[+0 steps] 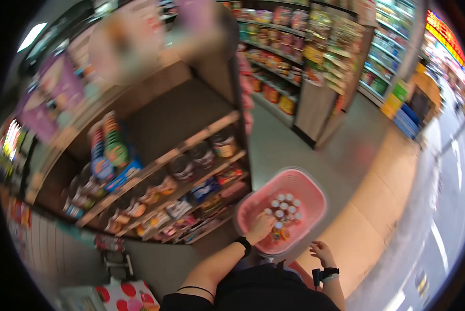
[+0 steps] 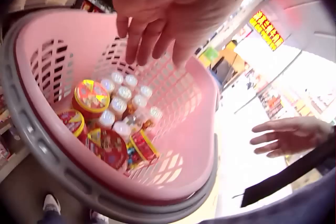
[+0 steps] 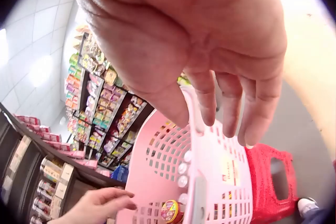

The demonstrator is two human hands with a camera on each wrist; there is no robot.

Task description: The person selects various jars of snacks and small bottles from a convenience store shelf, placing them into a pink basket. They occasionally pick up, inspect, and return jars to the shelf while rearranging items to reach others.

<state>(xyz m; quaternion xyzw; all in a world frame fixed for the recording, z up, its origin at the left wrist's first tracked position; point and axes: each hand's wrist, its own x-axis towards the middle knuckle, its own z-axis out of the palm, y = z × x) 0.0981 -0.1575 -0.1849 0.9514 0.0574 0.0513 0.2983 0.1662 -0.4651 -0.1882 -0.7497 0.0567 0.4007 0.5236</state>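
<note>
A pink plastic basket [image 1: 314, 205] with slotted walls and a grey outer rim [image 2: 55, 166] stands in front of the person. Inside are several small bottles with white caps [image 2: 124, 93], round tubs with red-and-yellow lids [image 2: 92, 96] and a small colourful packet [image 2: 143, 148]. Over the basket's near-left side hangs the left hand [image 1: 262, 227], its fingers loosely bent and nothing held in them in the left wrist view. The right hand [image 1: 322, 253] hovers outside the basket's right side, fingers relaxed and holding nothing.
A wooden shelf unit [image 1: 165, 116] with jars and snack packs rises close on the left. Beside the basket is a red plastic stool [image 3: 268, 182]. Stocked shelves [image 1: 274, 49] stand farther back. A tan paved strip [image 1: 370, 207] and a road [image 1: 445, 207] run along the right.
</note>
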